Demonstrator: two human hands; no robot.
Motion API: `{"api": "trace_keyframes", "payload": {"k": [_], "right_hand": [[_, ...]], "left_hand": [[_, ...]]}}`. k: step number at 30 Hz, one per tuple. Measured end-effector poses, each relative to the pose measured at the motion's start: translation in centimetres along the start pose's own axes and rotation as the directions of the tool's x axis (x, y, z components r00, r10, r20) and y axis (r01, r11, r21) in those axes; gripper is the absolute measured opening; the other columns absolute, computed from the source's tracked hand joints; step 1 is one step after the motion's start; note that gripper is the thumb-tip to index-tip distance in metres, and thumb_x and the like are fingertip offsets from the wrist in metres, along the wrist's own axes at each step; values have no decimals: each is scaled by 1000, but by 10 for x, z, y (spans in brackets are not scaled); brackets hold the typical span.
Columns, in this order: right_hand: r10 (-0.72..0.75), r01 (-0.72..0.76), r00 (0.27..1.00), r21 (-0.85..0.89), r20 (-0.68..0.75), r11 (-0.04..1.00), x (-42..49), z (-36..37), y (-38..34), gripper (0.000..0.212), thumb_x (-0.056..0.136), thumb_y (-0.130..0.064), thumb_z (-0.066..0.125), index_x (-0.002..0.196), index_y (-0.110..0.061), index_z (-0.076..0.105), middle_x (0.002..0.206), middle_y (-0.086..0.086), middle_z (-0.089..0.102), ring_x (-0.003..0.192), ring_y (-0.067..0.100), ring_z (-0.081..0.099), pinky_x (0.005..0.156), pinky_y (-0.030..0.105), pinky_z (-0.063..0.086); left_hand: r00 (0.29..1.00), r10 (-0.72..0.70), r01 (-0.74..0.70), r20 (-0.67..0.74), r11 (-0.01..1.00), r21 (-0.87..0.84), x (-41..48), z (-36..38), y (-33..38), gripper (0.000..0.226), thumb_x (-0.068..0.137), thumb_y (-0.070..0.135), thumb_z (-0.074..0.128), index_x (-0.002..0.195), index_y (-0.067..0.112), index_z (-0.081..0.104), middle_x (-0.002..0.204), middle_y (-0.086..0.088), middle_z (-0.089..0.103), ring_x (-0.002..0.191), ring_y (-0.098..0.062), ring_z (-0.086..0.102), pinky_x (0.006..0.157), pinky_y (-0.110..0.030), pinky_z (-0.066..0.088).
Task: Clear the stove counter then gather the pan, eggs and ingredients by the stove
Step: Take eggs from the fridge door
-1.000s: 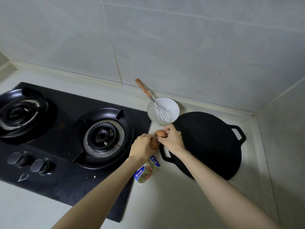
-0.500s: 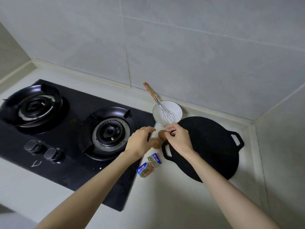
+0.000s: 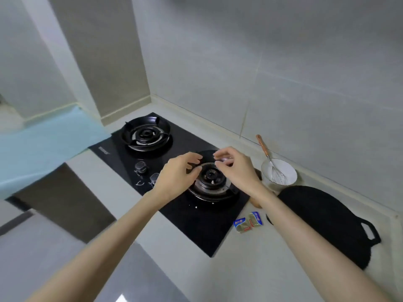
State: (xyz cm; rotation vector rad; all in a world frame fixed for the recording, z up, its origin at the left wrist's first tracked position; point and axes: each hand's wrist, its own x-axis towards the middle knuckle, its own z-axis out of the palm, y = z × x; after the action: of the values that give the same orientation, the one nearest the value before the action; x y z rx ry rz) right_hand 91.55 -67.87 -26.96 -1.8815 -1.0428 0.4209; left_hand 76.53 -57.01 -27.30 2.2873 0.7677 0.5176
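Over near burner (image 3: 210,177): left hand (image 3: 176,172), right hand (image 3: 235,168) apart, apparently empty.

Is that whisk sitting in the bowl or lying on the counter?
In the bowl. The whisk's wire head rests inside the white bowl, and its wooden handle leans out over the rim toward the wall.

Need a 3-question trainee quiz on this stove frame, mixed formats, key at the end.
1. True or false: the whisk rests in the bowl.
2. The left hand and right hand hover over what?
3. The packets lie: A on the counter beside the stove; B in the bowl; C on the stove.
Key: 1 true; 2 the right burner; 3 A.
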Motion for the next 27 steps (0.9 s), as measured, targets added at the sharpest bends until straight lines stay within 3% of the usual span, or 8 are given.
{"api": "trace_keyframes", "payload": {"k": [3,7,10,13,15,18,25,27], "right_hand": [[-93,93,990,11,110,996,-8,44,-52,16,86,-16,65,101,-21,65,99,-12,69,83,5,66,80,20,53],[-240,236,940,47,241,971,-30,105,-126,17,87,-16,64,103,-22,65,100,-11,68,85,5,64,75,10,48],[-341,323,883,109,323,940,-53,154,-182,18,86,-14,64,103,-20,66,99,-9,69,88,6,64,76,9,47],[-443,405,800,179,405,896,-80,203,-236,16,86,-15,63,100,-22,64,98,-8,69,88,7,65,79,16,49],[-515,458,725,237,458,857,-102,233,-268,16,88,-15,63,102,-23,63,101,-8,68,91,5,64,76,12,47],[-618,532,605,322,502,783,-135,270,-313,17,89,-16,62,104,-22,61,104,-8,66,95,6,62,73,8,45],[-807,602,239,569,541,560,-207,331,-411,20,90,-17,62,111,-16,62,107,-5,65,97,6,61,78,12,48],[-831,601,172,612,530,514,-220,343,-431,20,90,-18,63,109,-18,62,105,-7,65,95,3,61,77,13,50]], "left_hand": [[993,-61,62,-101,998,-2,-44,-59,-12,30,91,27,59,121,29,59,110,12,66,93,-6,63,88,-29,52],[956,-138,139,-261,990,-13,-114,-138,-30,32,92,28,59,124,27,58,112,10,66,92,-5,63,86,-27,52],[902,-191,197,-387,980,-24,-176,-194,-45,29,92,29,59,120,27,59,110,12,66,92,-2,64,85,-27,54],[820,-253,263,-514,963,-55,-239,-241,-54,26,92,27,60,118,28,59,107,11,66,88,2,64,77,-22,55],[759,-280,312,-587,949,-49,-278,-266,-55,28,92,27,59,120,26,59,107,11,66,90,1,63,76,-17,53],[666,-296,374,-685,927,-36,-331,-299,-50,30,92,28,59,122,25,59,108,10,66,96,-5,63,82,-21,53],[417,-315,522,-852,851,-59,-442,-357,-28,31,91,27,61,122,24,59,111,8,67,100,-8,64,83,-18,52],[348,-317,549,-882,832,-83,-462,-367,-19,30,91,27,61,121,24,60,110,7,67,101,-8,64,83,-19,51]]}}
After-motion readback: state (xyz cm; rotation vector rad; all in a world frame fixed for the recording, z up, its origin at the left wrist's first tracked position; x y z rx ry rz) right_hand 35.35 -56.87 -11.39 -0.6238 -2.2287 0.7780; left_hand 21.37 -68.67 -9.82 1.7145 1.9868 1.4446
